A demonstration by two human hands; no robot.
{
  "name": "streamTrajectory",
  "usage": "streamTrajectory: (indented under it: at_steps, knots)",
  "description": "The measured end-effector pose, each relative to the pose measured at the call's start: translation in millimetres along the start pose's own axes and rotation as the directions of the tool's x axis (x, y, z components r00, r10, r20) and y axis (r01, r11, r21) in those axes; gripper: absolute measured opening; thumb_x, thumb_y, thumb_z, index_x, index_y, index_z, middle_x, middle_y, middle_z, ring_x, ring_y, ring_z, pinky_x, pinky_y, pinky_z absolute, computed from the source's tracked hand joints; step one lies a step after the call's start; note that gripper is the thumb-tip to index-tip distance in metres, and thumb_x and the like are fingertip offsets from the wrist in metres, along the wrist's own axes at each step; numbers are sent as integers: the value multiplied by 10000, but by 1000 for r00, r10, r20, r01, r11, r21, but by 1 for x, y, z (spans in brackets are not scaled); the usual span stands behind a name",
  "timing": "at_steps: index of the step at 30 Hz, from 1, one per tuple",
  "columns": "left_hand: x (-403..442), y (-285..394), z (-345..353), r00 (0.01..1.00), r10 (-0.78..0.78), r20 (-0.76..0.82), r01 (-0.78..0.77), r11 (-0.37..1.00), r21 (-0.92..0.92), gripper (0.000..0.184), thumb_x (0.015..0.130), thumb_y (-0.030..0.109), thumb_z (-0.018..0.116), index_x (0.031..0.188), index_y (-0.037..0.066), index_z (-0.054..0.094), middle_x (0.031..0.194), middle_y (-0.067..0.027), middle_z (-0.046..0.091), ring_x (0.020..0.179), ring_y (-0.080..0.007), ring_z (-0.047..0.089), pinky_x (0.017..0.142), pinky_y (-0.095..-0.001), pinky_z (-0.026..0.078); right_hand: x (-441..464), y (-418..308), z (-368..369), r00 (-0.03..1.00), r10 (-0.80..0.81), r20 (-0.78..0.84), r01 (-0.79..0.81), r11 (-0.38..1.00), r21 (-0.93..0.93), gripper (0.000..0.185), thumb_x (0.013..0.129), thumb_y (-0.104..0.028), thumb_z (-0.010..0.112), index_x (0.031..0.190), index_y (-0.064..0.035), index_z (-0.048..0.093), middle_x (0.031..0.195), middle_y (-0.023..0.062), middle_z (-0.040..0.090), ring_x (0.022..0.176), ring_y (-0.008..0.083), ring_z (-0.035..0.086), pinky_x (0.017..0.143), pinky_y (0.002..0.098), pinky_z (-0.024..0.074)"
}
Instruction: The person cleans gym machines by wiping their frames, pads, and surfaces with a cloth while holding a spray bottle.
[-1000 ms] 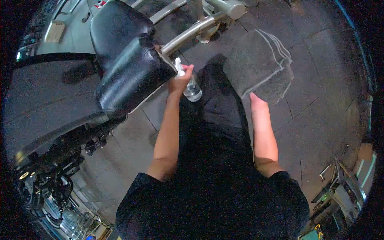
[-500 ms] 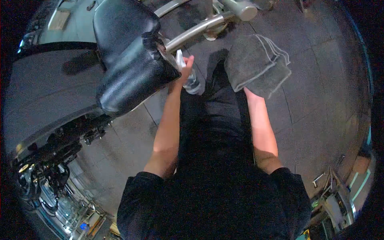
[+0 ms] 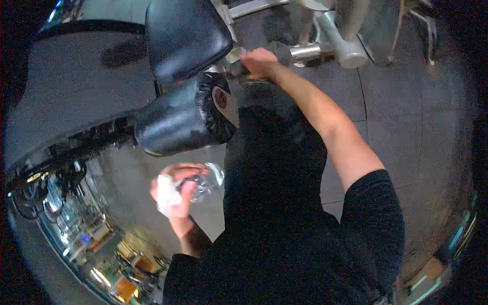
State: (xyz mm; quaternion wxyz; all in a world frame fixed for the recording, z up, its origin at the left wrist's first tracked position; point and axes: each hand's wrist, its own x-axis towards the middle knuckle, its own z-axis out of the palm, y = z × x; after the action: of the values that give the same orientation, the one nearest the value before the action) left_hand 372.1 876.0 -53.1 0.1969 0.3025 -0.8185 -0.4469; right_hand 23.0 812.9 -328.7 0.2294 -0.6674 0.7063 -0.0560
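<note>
My left hand (image 3: 179,184) is closed around a clear spray bottle (image 3: 209,182) with a white spray head, tilted sideways below the black roller pad (image 3: 175,121). Further forward, my right hand (image 3: 261,63) presses a dark grey towel (image 3: 281,53) against the metal frame of a gym machine, just right of the pads. Much of the towel is hidden by the hand, and motion blurs its outline. A larger black padded seat (image 3: 188,40) lies beyond the roller pad.
Silver frame tubes (image 3: 309,51) with a thick rounded end (image 3: 352,55) run across the front. Dark floor tiles (image 3: 401,132) spread to the right. More gym equipment stands at the lower left.
My right hand has swung left and forward with the towel, onto the machine's frame. My left hand has drawn back toward me with the spray bottle. The view has shifted.
</note>
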Motion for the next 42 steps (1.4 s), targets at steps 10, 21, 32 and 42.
streamTrajectory:
  at_steps: [10, 21, 32, 42]
  knots:
    - [42, 15, 0, 996, -10, -90, -18, 953, -301, 413, 875, 277, 729, 907, -132, 690, 915, -338, 678, 723, -379, 720, 709, -474, 615, -13, -2, 32, 911, -49, -409, 42, 999, -26, 614, 724, -342, 830, 1213, -12, 660, 1131, 162, 704, 1043, 341, 678, 972, 439, 516]
    - [45, -8, -5, 991, 132, 28, -111, 913, -393, 380, 902, 271, 640, 931, -108, 625, 959, -314, 624, 702, -377, 702, 676, -469, 618, 29, 17, -13, 994, -105, -5, 105, 993, 51, 318, 684, -284, 795, 893, -55, 721, 870, 161, 709, 855, 371, 697, 747, 461, 559]
    - [50, -9, -9, 998, 64, 17, -50, 898, -438, 355, 823, 239, 732, 860, -114, 707, 879, -331, 691, 752, -376, 720, 689, -464, 624, 30, 0, 87, 572, -215, -791, 6, 966, -258, 156, 898, -256, 653, 937, -109, 688, 744, 55, 624, 708, 261, 671, 604, 416, 511]
    - [49, -12, -9, 997, 76, -19, -78, 927, -367, 390, 775, 276, 754, 826, -109, 711, 873, -338, 695, 721, -367, 715, 676, -424, 596, 45, 1, 73, 864, -87, -496, 91, 996, -15, 130, 820, -207, 685, 799, -79, 682, 770, 115, 720, 682, 320, 696, 574, 434, 530]
